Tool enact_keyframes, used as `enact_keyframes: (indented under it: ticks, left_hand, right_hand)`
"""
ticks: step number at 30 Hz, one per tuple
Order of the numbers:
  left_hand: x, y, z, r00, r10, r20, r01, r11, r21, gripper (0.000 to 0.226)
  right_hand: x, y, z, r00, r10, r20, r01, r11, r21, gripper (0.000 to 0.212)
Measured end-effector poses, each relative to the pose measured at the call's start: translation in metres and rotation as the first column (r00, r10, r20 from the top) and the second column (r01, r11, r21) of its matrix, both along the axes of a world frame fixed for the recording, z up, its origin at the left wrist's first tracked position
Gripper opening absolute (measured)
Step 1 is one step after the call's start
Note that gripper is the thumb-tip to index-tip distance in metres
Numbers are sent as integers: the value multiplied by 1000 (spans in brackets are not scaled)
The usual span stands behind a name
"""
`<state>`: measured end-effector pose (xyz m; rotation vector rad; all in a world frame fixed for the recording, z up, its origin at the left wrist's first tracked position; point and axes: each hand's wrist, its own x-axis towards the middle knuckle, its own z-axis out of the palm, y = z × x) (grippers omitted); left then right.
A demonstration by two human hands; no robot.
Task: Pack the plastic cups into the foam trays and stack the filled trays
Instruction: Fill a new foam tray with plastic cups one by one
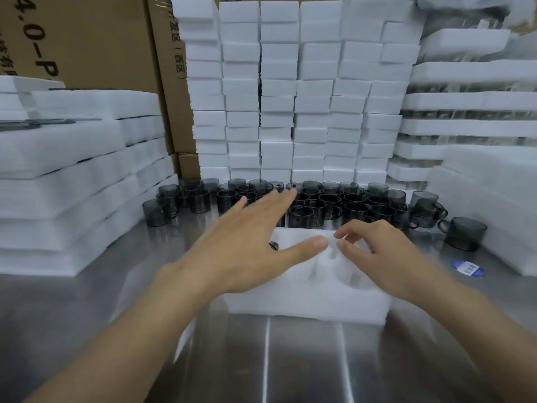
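Hovering over one white foam tray point(305, 298), two bare hands hold nothing. The left hand point(247, 245) is flat, its fingers straight and spread apart. The right hand point(386, 251) has loosely curled fingers, with thumb and forefinger near each other but gripping nothing.

The tray lies on a steel table point(290, 359), directly beneath the right fingertips and under the left thumb. Round cavities show in its top, but blur prevents a sure count.

Just beyond the left fingertips stands a crowd of plastic cups point(328, 203), several dozen and too tightly packed for an exact count. They are smoky grey, see-through and short, each with a side handle. One cup point(465, 232) sits apart, well to the right of the right fingers.

Past the cups rises a wall of white foam blocks point(290, 91) in about six columns. Left of the left fingers are stacked foam sheets point(64, 181). Right of the right fingers are layered filled trays point(465, 126).

Two cardboard boxes point(87, 39) stand behind, and one reads "4.0-P". A blue-and-white sticker point(468, 268) lies beside the right wrist; its print is unreadable.
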<state>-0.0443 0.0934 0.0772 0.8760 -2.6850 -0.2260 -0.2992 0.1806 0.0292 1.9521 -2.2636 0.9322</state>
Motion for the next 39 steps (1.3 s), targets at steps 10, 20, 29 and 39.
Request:
enact_keyframes:
  ticks: [10,20,29,39]
  left_hand:
    - [-3,-10,-18,989,-25,147,-1,984,176,112]
    - [-12,-15,-37,982,-68,176,42,988,146,107]
    - [3,-26,-23,966,46,-254,-20,995,103,68]
    - [-5,-13,-22,898,-45,-437,-61,972,-225,61]
  right_hand:
    - [-32,2,1,980,-152,131,176,964,-200,28]
    - [-131,20,-32,754,-594,281,630,774,-56,58]
    - [-121,20,-29,779,-566,271,617,770,-165,39]
    - [5,12,27,983,-66,172,155,801,-579,33]
